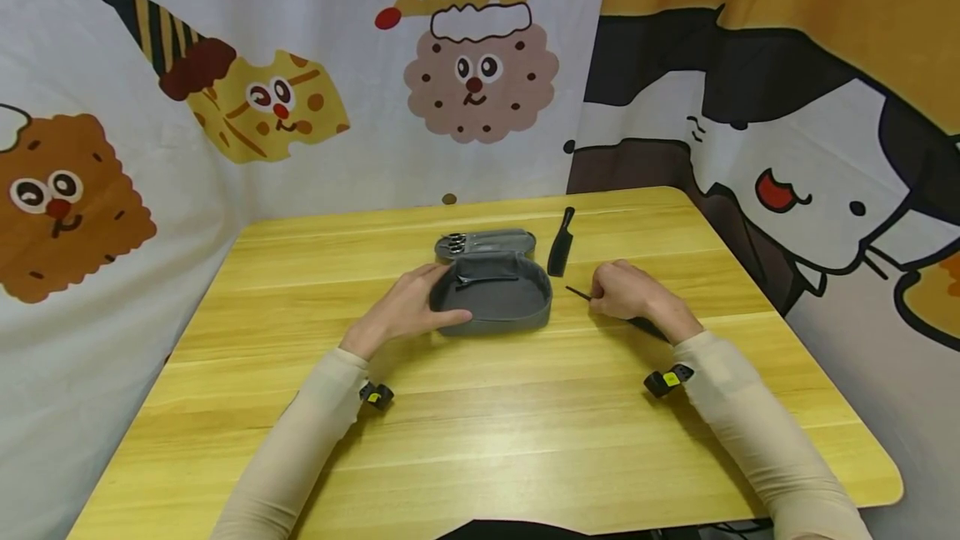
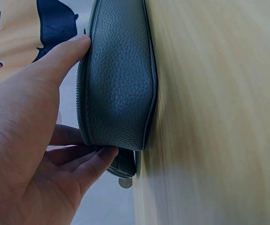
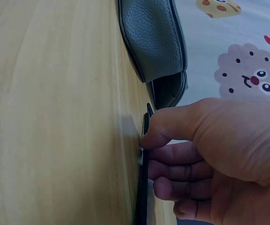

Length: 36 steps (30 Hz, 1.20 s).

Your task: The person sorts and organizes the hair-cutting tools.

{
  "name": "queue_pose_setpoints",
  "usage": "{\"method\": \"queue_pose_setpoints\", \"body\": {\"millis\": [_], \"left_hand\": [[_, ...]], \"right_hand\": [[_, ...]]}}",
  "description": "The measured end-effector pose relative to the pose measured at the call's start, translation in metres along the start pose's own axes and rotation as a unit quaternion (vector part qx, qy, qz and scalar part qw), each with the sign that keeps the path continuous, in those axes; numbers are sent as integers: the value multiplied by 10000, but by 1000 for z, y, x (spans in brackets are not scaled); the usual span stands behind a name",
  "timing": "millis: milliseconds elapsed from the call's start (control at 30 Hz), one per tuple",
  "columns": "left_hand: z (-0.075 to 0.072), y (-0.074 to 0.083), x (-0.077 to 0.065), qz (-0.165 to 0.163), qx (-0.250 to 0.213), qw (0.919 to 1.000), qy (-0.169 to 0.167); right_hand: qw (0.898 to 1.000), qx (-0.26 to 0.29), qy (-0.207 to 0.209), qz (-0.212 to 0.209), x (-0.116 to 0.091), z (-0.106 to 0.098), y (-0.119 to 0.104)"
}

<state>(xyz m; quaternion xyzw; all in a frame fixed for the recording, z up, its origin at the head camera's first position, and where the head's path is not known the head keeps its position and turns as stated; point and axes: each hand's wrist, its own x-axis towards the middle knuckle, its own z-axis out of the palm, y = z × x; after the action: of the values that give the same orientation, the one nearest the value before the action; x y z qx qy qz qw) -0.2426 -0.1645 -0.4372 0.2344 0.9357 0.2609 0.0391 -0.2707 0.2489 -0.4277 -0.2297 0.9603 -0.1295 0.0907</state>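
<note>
A grey zip case (image 1: 495,325) lies unzipped on the table, its lid folded out behind. My left hand (image 1: 401,304) holds the case at its left end, thumb along the front rim and fingers round the back corner. In the left wrist view the pebbled side of the case (image 2: 120,79) stands between thumb and fingers. My right hand (image 1: 626,290) pinches a black tail comb (image 1: 647,327) low over the table, its thin tail pointing toward the case. The right wrist view shows the comb (image 3: 142,187) edge-on between thumb and fingers; its teeth are hidden.
Behind the case base, the lid (image 1: 495,242) carries small metal scissors (image 1: 454,243). Another slim tool (image 1: 487,279) lies inside the base. A black handled comb (image 1: 561,244) rests right of the case. A printed curtain (image 1: 300,182) hangs beyond the wooden table (image 1: 480,432).
</note>
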Motion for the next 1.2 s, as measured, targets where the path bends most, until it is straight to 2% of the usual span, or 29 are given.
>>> {"method": "queue_pose_setpoints", "body": {"millis": [267, 667, 1200], "left_hand": [[0, 0, -1, -14, -33, 10000, -8], [-1, 1, -2, 54, -28, 10000, -2], [-1, 1, -2, 24, -51, 10000, -5]], "right_hand": [[9997, -16, 234, -6, -1, -2, 0], [9997, 5, 162, -203, -2, -5, -1], [9985, 224, 382, -328, -4, -13, -2]]}}
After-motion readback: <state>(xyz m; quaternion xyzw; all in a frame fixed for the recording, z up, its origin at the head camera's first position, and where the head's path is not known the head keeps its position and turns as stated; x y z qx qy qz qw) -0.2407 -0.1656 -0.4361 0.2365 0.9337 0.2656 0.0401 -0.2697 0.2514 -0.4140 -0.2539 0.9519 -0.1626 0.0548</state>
